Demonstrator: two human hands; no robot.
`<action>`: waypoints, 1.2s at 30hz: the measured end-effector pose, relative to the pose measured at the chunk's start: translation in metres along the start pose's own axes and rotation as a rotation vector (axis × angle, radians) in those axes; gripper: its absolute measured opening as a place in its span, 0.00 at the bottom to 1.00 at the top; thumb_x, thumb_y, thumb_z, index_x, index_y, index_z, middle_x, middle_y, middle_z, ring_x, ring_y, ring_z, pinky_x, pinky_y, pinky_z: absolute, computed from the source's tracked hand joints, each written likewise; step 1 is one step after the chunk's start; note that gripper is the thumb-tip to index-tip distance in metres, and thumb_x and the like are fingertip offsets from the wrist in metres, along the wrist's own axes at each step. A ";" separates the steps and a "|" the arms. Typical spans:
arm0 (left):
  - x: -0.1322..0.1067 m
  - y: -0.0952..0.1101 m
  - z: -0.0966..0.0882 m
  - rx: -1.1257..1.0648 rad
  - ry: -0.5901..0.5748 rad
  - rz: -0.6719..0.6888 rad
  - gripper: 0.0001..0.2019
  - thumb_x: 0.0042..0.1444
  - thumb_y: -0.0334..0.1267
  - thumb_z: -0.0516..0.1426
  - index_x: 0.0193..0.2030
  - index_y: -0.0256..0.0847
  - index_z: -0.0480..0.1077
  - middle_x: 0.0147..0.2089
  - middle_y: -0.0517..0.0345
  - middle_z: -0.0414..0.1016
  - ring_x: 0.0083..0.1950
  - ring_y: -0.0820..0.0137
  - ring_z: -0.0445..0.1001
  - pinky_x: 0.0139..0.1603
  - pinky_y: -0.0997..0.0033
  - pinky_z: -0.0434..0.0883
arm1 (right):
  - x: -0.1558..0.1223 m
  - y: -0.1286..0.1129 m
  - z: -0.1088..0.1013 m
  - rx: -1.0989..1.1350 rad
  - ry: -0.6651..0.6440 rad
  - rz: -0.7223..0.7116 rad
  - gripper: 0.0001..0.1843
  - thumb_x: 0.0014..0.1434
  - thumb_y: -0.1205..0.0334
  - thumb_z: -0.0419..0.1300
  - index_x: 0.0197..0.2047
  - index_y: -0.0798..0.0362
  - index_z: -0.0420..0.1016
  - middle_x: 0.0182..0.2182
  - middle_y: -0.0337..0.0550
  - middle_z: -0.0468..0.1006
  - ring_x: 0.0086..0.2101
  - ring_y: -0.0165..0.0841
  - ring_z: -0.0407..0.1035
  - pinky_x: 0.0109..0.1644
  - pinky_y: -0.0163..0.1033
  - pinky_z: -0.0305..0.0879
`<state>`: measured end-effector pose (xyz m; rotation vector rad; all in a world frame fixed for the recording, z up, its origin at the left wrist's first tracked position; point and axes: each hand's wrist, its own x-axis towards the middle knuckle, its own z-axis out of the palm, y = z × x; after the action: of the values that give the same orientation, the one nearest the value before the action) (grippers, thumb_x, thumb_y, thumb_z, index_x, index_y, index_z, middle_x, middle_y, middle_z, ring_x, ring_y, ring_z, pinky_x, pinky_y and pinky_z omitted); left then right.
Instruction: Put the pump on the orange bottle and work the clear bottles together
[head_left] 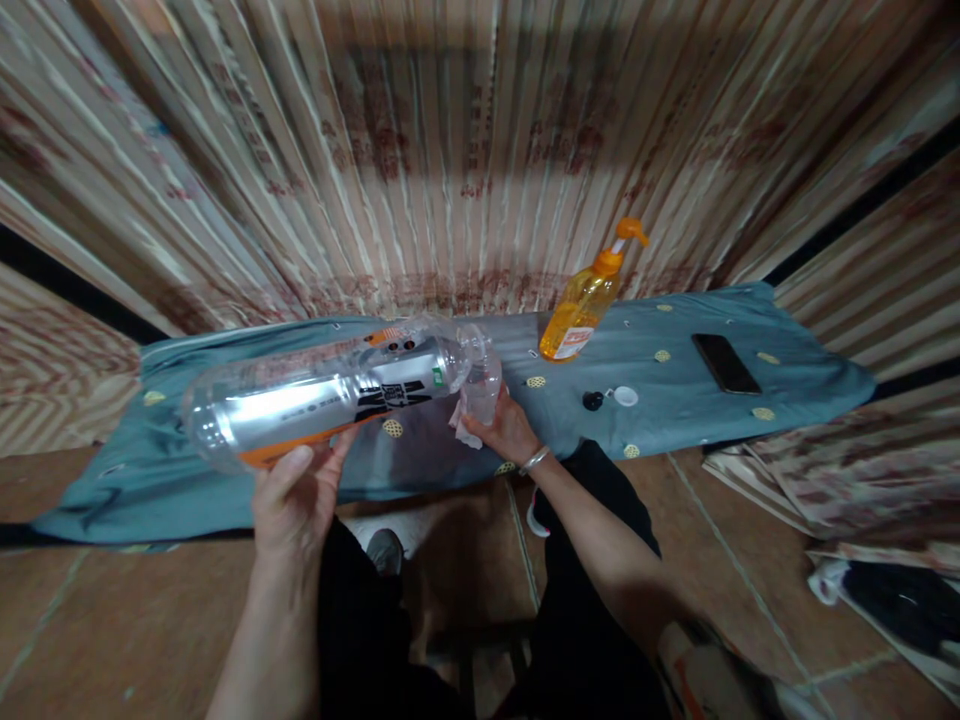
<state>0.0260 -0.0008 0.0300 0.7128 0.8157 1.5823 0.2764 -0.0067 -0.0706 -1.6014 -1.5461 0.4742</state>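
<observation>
One silver-labelled clear plastic bottle tipped in left hand; right hand gripping small transparent container.

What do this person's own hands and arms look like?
The left hand and right hand are bare, without gloves. On the right is a shiny silver bracelet; none shows on the left. Farther up the right arm is a blurred, patterned sleeve with pale, dark and orange patches; the left arm shows no sleeve.

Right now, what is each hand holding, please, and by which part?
Left hand: large bottle, by its labelled body. Right hand: clear container, by its lower part.
</observation>
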 end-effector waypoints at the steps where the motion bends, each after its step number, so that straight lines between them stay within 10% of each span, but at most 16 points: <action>1: 0.000 0.000 0.000 -0.004 0.002 -0.004 0.22 0.29 0.35 0.73 0.35 0.47 0.77 0.29 0.67 0.80 0.36 0.68 0.79 0.49 0.62 0.79 | 0.000 0.000 0.000 -0.002 0.004 0.006 0.38 0.54 0.56 0.66 0.65 0.54 0.60 0.56 0.52 0.77 0.51 0.44 0.76 0.55 0.47 0.74; 36: 0.000 -0.001 -0.002 0.028 -0.018 0.006 0.19 0.32 0.34 0.71 0.35 0.48 0.77 0.34 0.66 0.82 0.41 0.65 0.80 0.53 0.57 0.78 | 0.000 0.000 0.000 0.037 0.003 0.030 0.39 0.54 0.55 0.67 0.64 0.54 0.59 0.53 0.52 0.78 0.47 0.43 0.78 0.51 0.45 0.75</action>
<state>0.0250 -0.0013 0.0277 0.7488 0.8249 1.5706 0.2760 -0.0071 -0.0705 -1.5988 -1.5043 0.5133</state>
